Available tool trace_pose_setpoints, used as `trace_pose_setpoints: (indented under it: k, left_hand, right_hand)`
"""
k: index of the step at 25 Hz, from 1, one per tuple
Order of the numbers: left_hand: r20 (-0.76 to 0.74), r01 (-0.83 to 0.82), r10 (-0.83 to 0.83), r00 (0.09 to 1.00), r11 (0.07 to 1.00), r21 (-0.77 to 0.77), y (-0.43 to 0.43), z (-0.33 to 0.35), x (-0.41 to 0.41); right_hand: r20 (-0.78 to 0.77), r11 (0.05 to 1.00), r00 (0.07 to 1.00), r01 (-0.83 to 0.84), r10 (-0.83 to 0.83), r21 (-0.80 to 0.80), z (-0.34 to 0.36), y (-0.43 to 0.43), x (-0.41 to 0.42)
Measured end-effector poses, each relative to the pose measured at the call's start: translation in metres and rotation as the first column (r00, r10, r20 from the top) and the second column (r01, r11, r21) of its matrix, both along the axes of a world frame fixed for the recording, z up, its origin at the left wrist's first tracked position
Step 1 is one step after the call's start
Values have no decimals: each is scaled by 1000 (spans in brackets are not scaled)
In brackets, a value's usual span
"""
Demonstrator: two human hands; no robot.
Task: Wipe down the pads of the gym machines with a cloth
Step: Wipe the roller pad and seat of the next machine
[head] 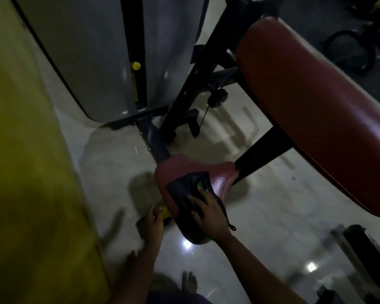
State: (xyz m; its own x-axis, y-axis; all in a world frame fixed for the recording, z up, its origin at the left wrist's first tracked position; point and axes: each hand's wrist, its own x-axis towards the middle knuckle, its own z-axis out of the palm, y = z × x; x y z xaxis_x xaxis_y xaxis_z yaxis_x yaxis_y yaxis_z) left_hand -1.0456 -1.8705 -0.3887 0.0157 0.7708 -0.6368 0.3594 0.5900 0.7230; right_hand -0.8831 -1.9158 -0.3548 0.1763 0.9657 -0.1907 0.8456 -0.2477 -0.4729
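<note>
My right hand point(208, 212) lies flat on the cloth point(190, 195), fingers straight and spread, pressing it onto the seat point(184, 167). The forearm runs down to the lower right corner of view, wrist nearly straight. The cloth is dark with a bit of green showing by my fingertips, and it covers the near half of the seat, draped over its near edge; a thin loop of it hangs off the right side.

My left hand point(154, 218) is down at the seat's left edge, below the pad, fingers curled loosely near a yellow knob point(166, 213). It is blurred and dim there, and I cannot tell whether I grip the knob or only touch it.

The seat is dark red, its far edge and right corner bare. A black strut rises from its right corner to the big red pad point(312, 110), which stretches across the upper right, well above the seat. Behind the seat a black frame point(193, 84) slants up, with a small pulley point(217, 98) and a thin cable hanging beside it. Left of the frame stands a grey shroud point(86, 58) with a yellow pin point(136, 66) in its slot. A yellow wall point(20, 172) fills the left. The floor point(261, 205) is pale and shiny, and my bare foot point(190, 281) shows at the bottom edge.
</note>
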Motion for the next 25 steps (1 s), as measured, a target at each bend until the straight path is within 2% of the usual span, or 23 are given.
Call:
trace_pose_setpoints:
  k: [4, 6, 8, 11, 13, 16, 18, 20, 21, 23, 25]
  left_hand:
    - [53, -309, 312, 948, 949, -67, -15, -16, 33]
    - [119, -469, 482, 868, 875, -120, -20, -24, 52]
    - [229, -596, 627, 744, 779, -196, -20, -31, 67]
    - [413, -627, 686, 599, 723, -291, -12, -43, 88]
    - [538, -636, 694, 479, 696, -332, -14, -52, 97]
    - [632, -642, 688, 357, 672, -369, -20, -67, 99]
    - [616, -685, 707, 348, 640, -347, -20, -72, 100]
    - [584, -711, 709, 395, 639, -294, -20, -72, 101]
    - [548, -721, 711, 442, 645, -255, -20, -74, 102]
    - [431, -733, 717, 547, 659, -168, -16, -79, 104]
    - [336, -730, 725, 601, 669, -137, -13, -85, 104]
  right_hand:
    - [154, 976, 977, -171, 151, 132, -18, 12, 15]
    - [191, 968, 962, -222, 197, 119, -34, 21, 22]
    - [195, 967, 954, -244, 226, 75, -53, 30, 24]
    - [295, 962, 930, -256, 218, 97, -74, 29, 18]
    - [305, 943, 921, -297, 241, 150, -80, 21, 16]
    - [247, 857, 866, -482, 435, 183, -87, 17, 21]
    - [269, 736, 758, -648, 595, 198, -91, 31, 27]
    - [261, 617, 650, -760, 714, 205, -95, 55, 34]
    - [260, 589, 631, -776, 731, 225, -96, 73, 39]
    - [261, 621, 668, -744, 697, 247, -94, 114, 46]
    - [248, 697, 734, -679, 633, 232, -88, 139, 48]
